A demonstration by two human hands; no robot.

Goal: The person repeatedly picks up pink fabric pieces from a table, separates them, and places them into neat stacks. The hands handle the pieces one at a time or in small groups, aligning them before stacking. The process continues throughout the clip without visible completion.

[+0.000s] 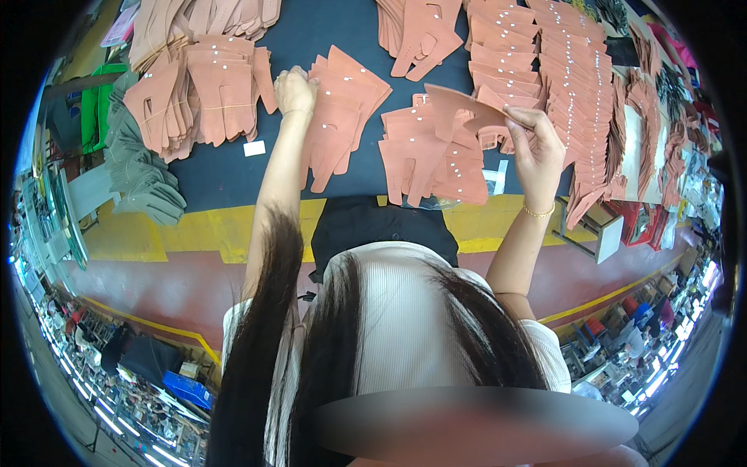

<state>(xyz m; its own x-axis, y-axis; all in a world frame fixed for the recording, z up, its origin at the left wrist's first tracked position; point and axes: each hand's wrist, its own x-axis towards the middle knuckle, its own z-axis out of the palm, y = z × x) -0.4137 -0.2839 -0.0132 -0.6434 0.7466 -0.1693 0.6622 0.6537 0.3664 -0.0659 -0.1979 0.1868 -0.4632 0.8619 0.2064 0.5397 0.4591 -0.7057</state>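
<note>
My right hand pinches the edge of a salmon-coloured cut piece, leather-like and flat, between thumb and fingers. That piece is lifted and tilted above a spread of similar pieces with slots and small white marks. Farther left, my left hand is curled at the upper left edge of another fanned pile of salmon pieces. Its fingertips are turned away, so what they hold, if anything, is hidden. Just left of it lies a bundle of stacked pieces with a thin band around it.
Long overlapping rows of salmon pieces cover the right of the dark table. More stacks lie at the far side. A white slip rests near the front edge. Grey-green pieces hang at the left; a small stool stands at right.
</note>
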